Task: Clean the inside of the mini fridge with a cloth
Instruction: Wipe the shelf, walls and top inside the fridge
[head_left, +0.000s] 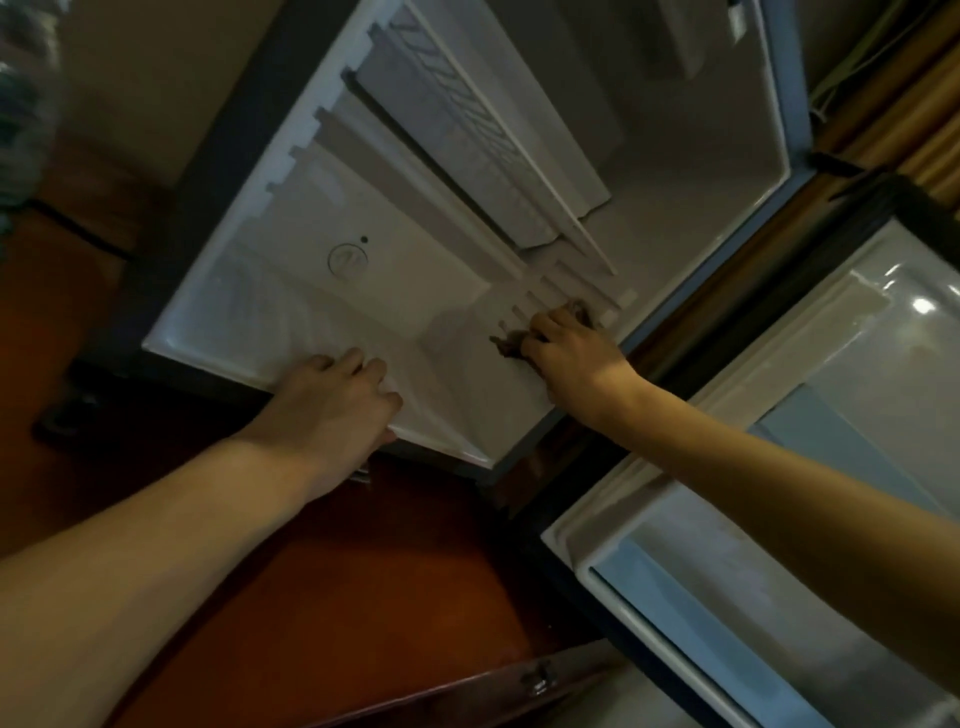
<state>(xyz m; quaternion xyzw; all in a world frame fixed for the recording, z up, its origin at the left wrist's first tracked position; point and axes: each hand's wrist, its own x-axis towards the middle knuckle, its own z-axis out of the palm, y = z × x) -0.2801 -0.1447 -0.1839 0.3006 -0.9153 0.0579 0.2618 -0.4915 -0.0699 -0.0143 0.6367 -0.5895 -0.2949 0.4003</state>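
The mini fridge (363, 218) stands open; the view is tilted. Its door (779, 441) is swung open at the right of the frame.

Right hand (571, 353): it reaches inside the cabinet and presses the cloth (506, 345) against the white interior wall, beside the moulded shelf rails (530, 296). The fingers are curled round the cloth. The dark, crumpled cloth lies under the fingers and shows at both sides of the hand: one part beyond the fingertips, another above the knuckles.

Left hand (337, 400): it rests on the front rim of the cabinet, fingers bent over the edge, gripping it. It is well apart from the cloth.

A round thermostat dial (348, 260) sits on the inner wall, between the rim and the wire shelf (467, 119).
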